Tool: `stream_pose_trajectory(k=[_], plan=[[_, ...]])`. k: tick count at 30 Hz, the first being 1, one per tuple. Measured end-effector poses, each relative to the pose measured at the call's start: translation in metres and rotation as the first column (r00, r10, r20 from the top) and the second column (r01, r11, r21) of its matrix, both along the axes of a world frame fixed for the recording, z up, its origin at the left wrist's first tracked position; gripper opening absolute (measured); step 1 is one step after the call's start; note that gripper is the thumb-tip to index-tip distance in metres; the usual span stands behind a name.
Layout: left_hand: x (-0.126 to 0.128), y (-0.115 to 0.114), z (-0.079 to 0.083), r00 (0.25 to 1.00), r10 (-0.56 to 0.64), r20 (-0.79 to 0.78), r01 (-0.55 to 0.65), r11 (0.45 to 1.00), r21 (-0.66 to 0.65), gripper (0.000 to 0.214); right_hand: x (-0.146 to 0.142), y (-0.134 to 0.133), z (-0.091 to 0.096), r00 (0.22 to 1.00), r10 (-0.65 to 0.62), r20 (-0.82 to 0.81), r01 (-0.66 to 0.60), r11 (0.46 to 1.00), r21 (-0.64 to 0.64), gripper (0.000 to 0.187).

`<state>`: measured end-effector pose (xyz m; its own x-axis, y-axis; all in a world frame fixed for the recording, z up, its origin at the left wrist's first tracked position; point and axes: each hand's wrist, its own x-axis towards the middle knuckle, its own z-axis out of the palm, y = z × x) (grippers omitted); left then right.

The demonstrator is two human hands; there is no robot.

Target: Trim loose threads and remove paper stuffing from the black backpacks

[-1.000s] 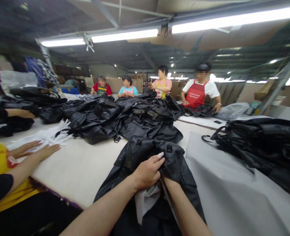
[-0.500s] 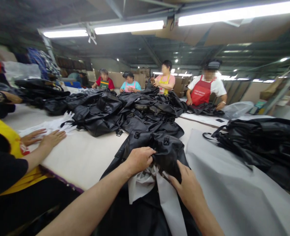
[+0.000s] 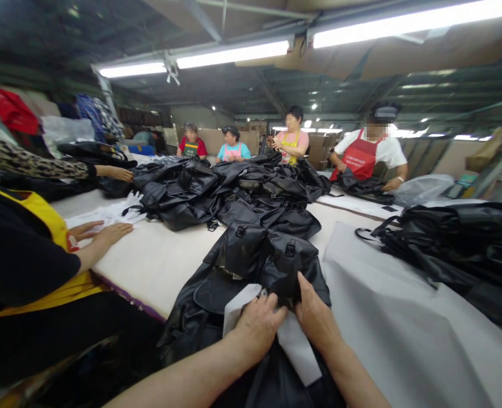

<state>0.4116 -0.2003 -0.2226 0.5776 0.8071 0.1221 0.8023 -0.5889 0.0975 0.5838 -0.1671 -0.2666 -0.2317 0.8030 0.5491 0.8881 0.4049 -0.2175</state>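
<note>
A black bag (image 3: 212,294) with two buckled front pockets lies before me, its far end against a heap of black bags (image 3: 182,192). A crumpled white sheet (image 3: 299,345), paper or thin cloth, rests on it just below the pockets. My left hand (image 3: 259,323) has its fingers curled closed over this sheet; the fingertips are partly hidden. At the lower edge of the right pocket, my right hand (image 3: 319,317) grips the bag between thumb and fingers. Both hands are close together, nearly touching.
To the right, a large grey-white sheet (image 3: 387,300) covers the table beside another black pile (image 3: 467,243). A co-worker's hands (image 3: 110,235) rest by white strips (image 3: 106,212) at left. A leopard-print sleeve (image 3: 33,156) reaches in. Several people work across the table.
My left hand has moved down and toward me from the pockets, drawing closer to my right hand. The white sheet has shifted and a flap below the left pocket now shows.
</note>
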Motion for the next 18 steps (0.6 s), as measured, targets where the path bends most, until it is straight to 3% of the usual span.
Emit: stream_pose_trajectory(k=[4,7,9,11,13,16,18], plan=[[0.011,0.012,-0.008,0.992,0.109,0.064,-0.098,0.982,-0.162,0.022,0.011,0.002,-0.009,0.997,0.075,-0.003,-0.075,0.996,0.057,0.052],[0.013,0.015,-0.014,0.973,0.189,0.132,-0.164,0.971,-0.176,0.026,0.015,0.002,-0.013,0.992,0.124,-0.022,-0.118,0.977,0.176,0.038],[0.012,0.013,-0.022,0.935,0.21,0.286,-0.173,0.973,-0.151,0.032,0.013,0.0,-0.009,0.99,0.137,-0.032,-0.128,0.969,0.21,0.035],[0.011,0.012,-0.033,0.863,0.158,0.48,-0.14,0.987,-0.072,0.039,0.01,-0.002,-0.001,0.983,0.175,-0.048,-0.16,0.963,0.215,0.034],[0.01,0.012,-0.04,0.818,0.046,0.573,-0.074,0.997,0.025,0.047,0.004,-0.005,0.01,0.97,0.231,-0.077,-0.211,0.955,0.209,0.033],[0.01,0.022,-0.033,0.884,-0.091,0.458,0.066,0.995,0.071,0.047,-0.003,-0.007,0.03,0.958,0.248,-0.146,-0.216,0.955,0.205,0.029],[0.01,0.035,-0.019,0.923,-0.099,0.372,0.079,0.995,0.069,0.04,-0.007,-0.01,0.045,0.957,0.223,-0.186,-0.186,0.963,0.196,0.028]])
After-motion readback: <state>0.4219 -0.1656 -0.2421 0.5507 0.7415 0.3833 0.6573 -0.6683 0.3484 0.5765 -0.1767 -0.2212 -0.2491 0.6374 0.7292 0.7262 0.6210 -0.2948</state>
